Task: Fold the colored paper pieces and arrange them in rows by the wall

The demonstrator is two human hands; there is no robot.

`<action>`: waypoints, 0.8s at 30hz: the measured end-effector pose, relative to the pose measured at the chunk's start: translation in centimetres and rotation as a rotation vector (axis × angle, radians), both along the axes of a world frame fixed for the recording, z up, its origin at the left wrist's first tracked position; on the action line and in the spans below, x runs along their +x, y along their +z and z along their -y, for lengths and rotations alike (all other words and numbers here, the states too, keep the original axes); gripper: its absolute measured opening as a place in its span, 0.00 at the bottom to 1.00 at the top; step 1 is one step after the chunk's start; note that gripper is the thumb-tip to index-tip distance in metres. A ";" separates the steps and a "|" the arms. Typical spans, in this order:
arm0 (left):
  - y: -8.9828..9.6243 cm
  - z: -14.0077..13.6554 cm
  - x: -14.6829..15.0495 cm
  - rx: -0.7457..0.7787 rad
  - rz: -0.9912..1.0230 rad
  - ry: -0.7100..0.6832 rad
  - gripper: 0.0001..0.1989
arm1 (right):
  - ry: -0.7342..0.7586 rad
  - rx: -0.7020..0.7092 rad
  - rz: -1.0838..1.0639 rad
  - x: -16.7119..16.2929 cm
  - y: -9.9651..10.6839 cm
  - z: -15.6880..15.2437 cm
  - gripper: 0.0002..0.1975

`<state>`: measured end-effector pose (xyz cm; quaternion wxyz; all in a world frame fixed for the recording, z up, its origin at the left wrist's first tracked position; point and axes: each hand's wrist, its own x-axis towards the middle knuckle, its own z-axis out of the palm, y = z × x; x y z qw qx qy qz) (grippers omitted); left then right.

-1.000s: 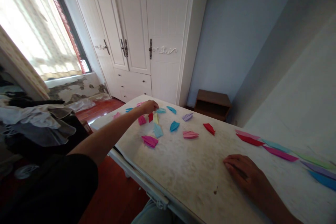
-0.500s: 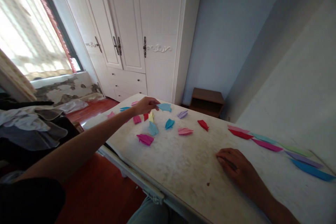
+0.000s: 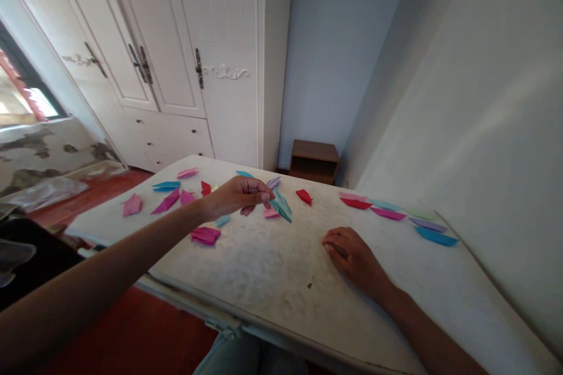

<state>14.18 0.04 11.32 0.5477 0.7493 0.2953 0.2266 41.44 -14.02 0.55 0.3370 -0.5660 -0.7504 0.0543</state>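
Note:
My left hand (image 3: 248, 193) reaches over the middle of the table, thumb and fingers pinching a light blue folded paper piece (image 3: 281, 206) by one end. The piece hangs tilted above the table, partly in front of a pink folded paper (image 3: 271, 213) and a lavender one (image 3: 273, 183). A red folded paper (image 3: 304, 197) lies just to its right. My right hand (image 3: 352, 253) rests on the tabletop with its fingers curled closed; a dark patch shows between thumb and fingers, and what it holds, if anything, is hidden. A magenta folded paper (image 3: 206, 236) lies below my left wrist.
Several folded papers lie on the left of the white table (image 3: 272, 281), including a blue one (image 3: 166, 186). Along the right, by the wall, flat pieces sit in rows, among them a blue strip (image 3: 436, 237). A white wardrobe (image 3: 229, 23) and brown nightstand (image 3: 314, 158) stand behind.
My left hand has drawn the light blue folded paper nearer and turned it point down. My right hand stays resting on the table. The view has swung to the right.

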 end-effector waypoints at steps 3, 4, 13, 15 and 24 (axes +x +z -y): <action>-0.4 0.4 1.3 -0.003 -0.027 -0.035 0.17 | 0.008 -0.006 -0.002 -0.1 0.2 0.0 0.08; -0.6 0.6 1.8 -0.001 -0.035 -0.040 0.17 | 0.011 -0.009 0.000 -0.1 0.3 0.0 0.08; -1.7 2.6 6.4 -0.122 0.109 0.118 0.20 | 0.008 -0.019 -0.005 -0.2 0.4 0.1 0.09; -2.0 2.8 7.5 -0.165 0.167 0.062 0.19 | 0.010 -0.018 -0.004 -0.1 0.4 0.0 0.09; -1.6 3.8 14.1 -0.167 0.269 -0.184 0.19 | -0.020 -0.060 0.074 -0.5 0.7 0.0 0.05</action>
